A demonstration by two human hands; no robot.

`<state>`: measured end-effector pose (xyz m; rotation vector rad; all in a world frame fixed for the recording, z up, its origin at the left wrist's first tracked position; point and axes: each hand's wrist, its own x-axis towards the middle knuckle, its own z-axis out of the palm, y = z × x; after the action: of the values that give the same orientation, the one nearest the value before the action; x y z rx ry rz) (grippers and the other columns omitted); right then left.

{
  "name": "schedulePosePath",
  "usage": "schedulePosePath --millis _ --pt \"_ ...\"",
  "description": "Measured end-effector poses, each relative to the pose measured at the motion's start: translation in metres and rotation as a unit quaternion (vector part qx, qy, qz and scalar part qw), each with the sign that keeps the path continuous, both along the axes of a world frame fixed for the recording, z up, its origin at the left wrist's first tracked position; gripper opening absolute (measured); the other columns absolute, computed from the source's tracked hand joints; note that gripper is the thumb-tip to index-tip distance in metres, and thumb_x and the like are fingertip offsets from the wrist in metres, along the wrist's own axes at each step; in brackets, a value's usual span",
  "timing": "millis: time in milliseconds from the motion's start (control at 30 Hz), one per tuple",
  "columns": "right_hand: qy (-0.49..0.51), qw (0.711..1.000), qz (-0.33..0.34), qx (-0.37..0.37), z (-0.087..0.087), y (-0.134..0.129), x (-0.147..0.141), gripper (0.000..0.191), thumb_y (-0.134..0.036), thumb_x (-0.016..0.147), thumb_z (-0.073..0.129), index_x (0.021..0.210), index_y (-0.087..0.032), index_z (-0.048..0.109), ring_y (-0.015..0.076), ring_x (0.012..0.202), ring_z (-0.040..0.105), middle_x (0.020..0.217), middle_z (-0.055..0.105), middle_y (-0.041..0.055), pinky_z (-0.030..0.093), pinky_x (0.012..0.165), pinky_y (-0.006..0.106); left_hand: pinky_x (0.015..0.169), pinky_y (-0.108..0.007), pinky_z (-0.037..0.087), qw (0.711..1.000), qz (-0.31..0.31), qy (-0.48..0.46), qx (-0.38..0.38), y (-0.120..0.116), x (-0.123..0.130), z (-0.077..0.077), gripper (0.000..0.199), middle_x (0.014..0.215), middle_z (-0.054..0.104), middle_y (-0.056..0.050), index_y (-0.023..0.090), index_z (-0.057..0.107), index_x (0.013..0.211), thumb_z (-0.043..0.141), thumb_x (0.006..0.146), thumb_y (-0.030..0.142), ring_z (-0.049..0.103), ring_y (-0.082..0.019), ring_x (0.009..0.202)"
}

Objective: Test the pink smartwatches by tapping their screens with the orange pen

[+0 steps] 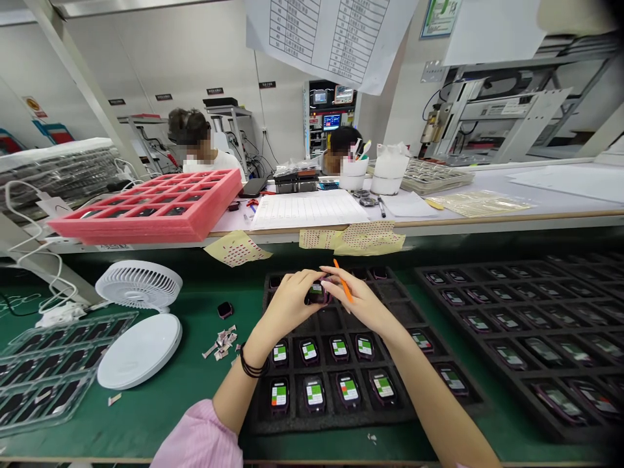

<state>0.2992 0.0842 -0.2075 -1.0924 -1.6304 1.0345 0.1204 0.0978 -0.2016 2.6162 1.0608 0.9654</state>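
Over the far part of a black foam tray [331, 419], my left hand [292, 296] grips a smartwatch [318, 292] with a dark case and a lit screen. My right hand [355, 294] holds an orange stick-like tool [343, 281], and its fingertips touch the watch's right side. Which end of the tool is its tip I cannot tell. In the tray's nearer rows lie several watches with green and white screens, such as one watch [348, 389] near the front. Parts of the tray are hidden under my hands and forearms.
A second foam tray [492, 351] of watches stands at right. To the left are a white fan [140, 348], clear plastic trays [49, 370], a lone watch [225, 310] and small scraps [224, 341]. A shelf above bears a pink foam tray [195, 218]. Two people sit beyond.
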Motion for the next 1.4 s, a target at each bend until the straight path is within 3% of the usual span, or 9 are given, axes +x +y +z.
schedulePosePath --millis 133,333,467,700,1133,1400 --pt "0.029 0.998 0.046 0.0 0.009 -0.002 0.004 0.048 -0.038 0.08 0.067 0.125 -0.025 0.057 0.0188 0.087 0.064 0.107 0.065 0.0063 0.055 0.074 0.033 0.089 -0.04 0.044 0.996 -0.005 -0.047 0.078 0.002 -0.001 0.001 0.042 0.114 0.066 -0.007 0.02 0.059 0.111 0.072 0.072 0.018 0.059 -0.025 0.106" --pt "0.132 0.977 0.163 -0.04 0.017 -0.001 0.012 0.041 -0.031 0.079 0.07 0.119 -0.027 0.063 0.0189 0.097 0.065 0.105 0.069 0.0042 0.05 0.094 0.04 0.09 -0.04 0.047 0.987 -0.028 -0.124 0.098 -0.002 -0.003 0.006 0.044 0.11 0.063 -0.008 0.022 0.061 0.113 0.073 0.07 0.022 0.057 -0.025 0.105" --pt "0.158 0.972 0.165 -0.06 0.014 -0.001 0.011 0.034 -0.028 0.078 0.071 0.112 -0.025 0.068 0.0186 0.099 0.064 0.105 0.07 0.004 0.051 0.09 0.035 0.091 -0.041 0.047 0.986 -0.037 -0.131 0.095 -0.005 -0.001 0.008 0.045 0.112 0.063 -0.008 0.022 0.061 0.113 0.073 0.07 0.02 0.057 -0.025 0.106" --pt "0.197 0.968 0.141 -0.066 0.008 0.002 0.006 0.033 -0.029 0.07 0.078 0.101 -0.024 0.07 0.0163 0.088 0.063 0.094 0.07 0.0022 0.051 0.078 0.03 0.093 -0.04 0.047 0.984 -0.066 -0.134 0.098 -0.006 0.001 0.007 0.048 0.118 0.063 -0.009 0.022 0.058 0.117 0.07 0.072 0.013 0.058 -0.024 0.109" --pt "0.205 0.961 0.165 -0.086 0.013 -0.004 0.001 0.034 -0.03 0.067 0.079 0.098 -0.025 0.069 0.0188 0.089 0.061 0.092 0.067 0.0015 0.047 0.085 0.034 0.092 -0.04 0.046 0.978 -0.1 -0.146 0.112 -0.006 0.001 0.006 0.049 0.115 0.066 -0.008 0.023 0.057 0.119 0.069 0.072 0.015 0.059 -0.023 0.107" --pt "0.217 0.964 0.147 -0.055 0.011 -0.008 -0.004 0.035 -0.027 0.067 0.078 0.099 -0.023 0.068 0.0178 0.084 0.06 0.087 0.065 0.001 0.05 0.077 0.031 0.091 -0.04 0.046 0.976 -0.107 -0.15 0.118 -0.006 0.002 0.004 0.045 0.115 0.066 -0.008 0.024 0.059 0.117 0.068 0.074 0.016 0.06 -0.023 0.106"
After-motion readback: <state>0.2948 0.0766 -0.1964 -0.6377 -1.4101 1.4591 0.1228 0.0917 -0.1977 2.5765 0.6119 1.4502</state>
